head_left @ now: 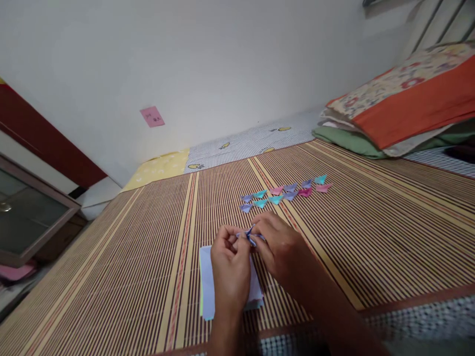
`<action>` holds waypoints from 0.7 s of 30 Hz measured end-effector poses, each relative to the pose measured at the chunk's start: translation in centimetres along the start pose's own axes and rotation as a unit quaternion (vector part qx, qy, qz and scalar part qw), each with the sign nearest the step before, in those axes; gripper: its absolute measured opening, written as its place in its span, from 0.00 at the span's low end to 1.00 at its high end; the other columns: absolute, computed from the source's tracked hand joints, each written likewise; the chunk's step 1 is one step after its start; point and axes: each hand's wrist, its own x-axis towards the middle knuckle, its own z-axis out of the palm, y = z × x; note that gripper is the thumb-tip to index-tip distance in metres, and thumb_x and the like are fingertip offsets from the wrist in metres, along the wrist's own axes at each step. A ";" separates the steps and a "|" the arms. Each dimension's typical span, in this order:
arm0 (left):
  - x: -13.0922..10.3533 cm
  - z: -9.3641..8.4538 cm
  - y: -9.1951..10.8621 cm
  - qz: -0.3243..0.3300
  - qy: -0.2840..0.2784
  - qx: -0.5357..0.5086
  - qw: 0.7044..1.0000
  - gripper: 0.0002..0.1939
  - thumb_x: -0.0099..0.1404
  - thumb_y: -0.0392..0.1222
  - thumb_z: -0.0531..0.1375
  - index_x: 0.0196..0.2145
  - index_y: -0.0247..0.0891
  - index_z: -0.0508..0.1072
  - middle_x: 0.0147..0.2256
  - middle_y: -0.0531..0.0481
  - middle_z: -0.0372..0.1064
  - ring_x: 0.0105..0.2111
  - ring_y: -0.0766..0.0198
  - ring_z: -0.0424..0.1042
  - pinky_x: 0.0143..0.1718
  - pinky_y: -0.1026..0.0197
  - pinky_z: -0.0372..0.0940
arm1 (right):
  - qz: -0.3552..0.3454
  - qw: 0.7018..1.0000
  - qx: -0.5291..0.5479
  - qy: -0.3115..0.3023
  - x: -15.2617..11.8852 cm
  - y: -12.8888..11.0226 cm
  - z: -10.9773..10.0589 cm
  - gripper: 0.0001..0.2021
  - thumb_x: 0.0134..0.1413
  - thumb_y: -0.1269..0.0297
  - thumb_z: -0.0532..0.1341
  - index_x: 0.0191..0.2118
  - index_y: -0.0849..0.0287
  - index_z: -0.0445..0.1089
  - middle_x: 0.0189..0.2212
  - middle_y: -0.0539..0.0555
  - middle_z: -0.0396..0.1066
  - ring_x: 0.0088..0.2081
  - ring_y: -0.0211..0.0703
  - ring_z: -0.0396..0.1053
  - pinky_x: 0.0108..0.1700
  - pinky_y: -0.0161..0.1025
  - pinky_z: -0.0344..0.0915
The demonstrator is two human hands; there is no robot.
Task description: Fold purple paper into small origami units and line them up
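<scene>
Between my two hands is a small piece of folded blue-purple paper (251, 238). My left hand (232, 262) pinches its left side with thumb and fingers. From the right, my right hand (279, 244) grips the other side, and the fingers hide part of the folds. Under my left hand and wrist lies a stack of paper sheets (207, 282), lavender on top with green and blue edges showing. Just beyond my hands, several small folded paper boats (275, 199) in purple, teal and pink stand in two rows.
A striped bamboo mat (148, 257) covers the bed. Folded bedding with an orange and floral cover (411, 99) is piled at the back right. A pink note (152, 116) sticks to the white wall. At the left stands a glass-fronted cabinet (29, 207).
</scene>
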 end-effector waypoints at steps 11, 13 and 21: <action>0.1 0.1 -0.4 -0.016 -0.003 0.021 1.000 0.11 0.67 0.46 0.60 0.30 0.40 0.65 0.22 0.57 0.64 0.21 0.67 0.66 0.23 0.66 0.63 | -0.001 1.000 -0.002 0.004 0.0 -0.5 -0.5 0.11 0.65 0.77 0.52 0.33 0.59 0.66 0.43 0.64 0.71 0.44 0.52 0.72 0.45 0.48 0.71; 0.0 0.3 -0.5 -0.019 0.001 0.024 1.000 0.11 0.68 0.46 0.59 0.30 0.40 0.65 0.22 0.57 0.63 0.21 0.67 0.66 0.24 0.66 0.62 | 0.001 1.000 -0.005 0.002 0.1 -0.6 -0.6 0.11 0.65 0.78 0.53 0.32 0.59 0.66 0.42 0.63 0.72 0.43 0.52 0.73 0.44 0.48 0.70; -0.3 0.3 -0.2 0.016 -0.020 0.076 0.997 0.11 0.69 0.45 0.60 0.30 0.40 0.66 0.23 0.56 0.64 0.24 0.65 0.66 0.25 0.66 0.61 | -0.002 1.000 0.002 0.010 0.2 -0.1 -0.5 0.10 0.65 0.77 0.53 0.33 0.58 0.66 0.41 0.62 0.72 0.44 0.52 0.72 0.45 0.48 0.69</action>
